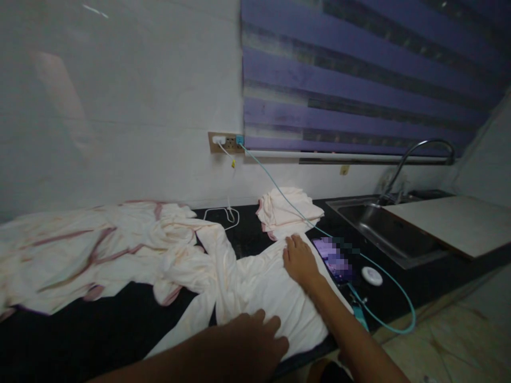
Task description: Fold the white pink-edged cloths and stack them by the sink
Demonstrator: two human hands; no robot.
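A white garment (267, 287), wrinkled and with what look like sleeves trailing left, lies over the black countertop. My right hand (300, 259) rests on its upper right part, fingertips close to the far edge. Near the front edge, my left hand (257, 338) lies over the lower part of the cloth with its fingers apart and slightly bent. No fold of cloth can be seen pinched in either hand. Left of it, a loose heap of cream clothing with pink trim (131, 250) touches the garment.
Behind the garment sits a folded cream cloth (287, 207). To the right are a phone (329, 255), a round white object (372, 276) and a teal cable (407, 303) running from the wall socket (230, 142). Farther right is a sink (375, 229), partly covered by a board (459, 221).
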